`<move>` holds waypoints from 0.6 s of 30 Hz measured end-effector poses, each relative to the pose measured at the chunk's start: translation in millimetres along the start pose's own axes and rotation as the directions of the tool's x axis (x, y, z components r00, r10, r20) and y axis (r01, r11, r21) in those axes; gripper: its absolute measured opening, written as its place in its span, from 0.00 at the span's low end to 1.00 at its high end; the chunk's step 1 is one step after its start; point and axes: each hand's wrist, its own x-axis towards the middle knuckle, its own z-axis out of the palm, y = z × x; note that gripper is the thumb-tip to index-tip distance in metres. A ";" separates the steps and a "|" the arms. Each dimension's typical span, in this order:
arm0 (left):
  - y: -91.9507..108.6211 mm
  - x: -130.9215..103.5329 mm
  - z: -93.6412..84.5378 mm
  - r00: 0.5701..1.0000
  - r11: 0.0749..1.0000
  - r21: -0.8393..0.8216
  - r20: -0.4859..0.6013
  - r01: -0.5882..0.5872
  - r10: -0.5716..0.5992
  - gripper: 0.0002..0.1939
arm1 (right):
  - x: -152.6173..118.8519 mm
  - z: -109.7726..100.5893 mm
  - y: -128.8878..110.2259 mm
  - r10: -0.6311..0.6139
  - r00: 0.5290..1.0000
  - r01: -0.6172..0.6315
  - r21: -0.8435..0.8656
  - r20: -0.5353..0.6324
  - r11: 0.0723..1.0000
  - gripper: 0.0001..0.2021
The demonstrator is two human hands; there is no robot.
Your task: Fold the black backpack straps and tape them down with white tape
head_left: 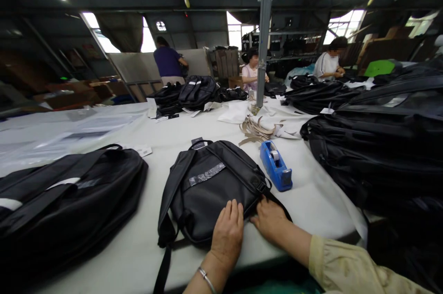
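Note:
A black backpack (211,197) lies with its straps facing up on the pale table, a strip of clear film across its back panel. My left hand (228,229) rests flat on the bag's near right part, fingers stretched out together. At the bag's right edge, my right hand (270,218) bends its fingers in by the lower end of the shoulder strap. Its fingertips are partly hidden, so what they hold cannot be made out. Just beyond that hand stands a blue tape dispenser (276,167). A dark tag (198,142) shows by the top handle.
More black backpacks (79,192) lie at the left, and a tall pile of them (384,146) fills the right. Brownish strips (258,128) lie near a metal post (265,35). Several people work beyond the table (138,257).

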 end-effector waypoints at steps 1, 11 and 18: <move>2.8 -5.6 4.3 1.000 1.000 -0.014 -0.012 -0.001 0.001 0.24 | -1.9 -5.2 1.3 0.026 0.999 -0.026 -0.027 0.021 0.999 0.26; 2.0 -7.6 5.0 0.999 0.976 -0.212 0.007 0.040 -0.040 0.19 | 33.5 -57.1 -23.0 -0.491 0.854 0.514 0.135 -0.170 0.847 0.18; -54.0 -60.2 -17.1 0.994 0.998 0.009 0.089 0.069 -0.069 0.31 | 49.5 -17.6 1.8 -0.478 0.871 0.489 0.115 -0.116 0.864 0.30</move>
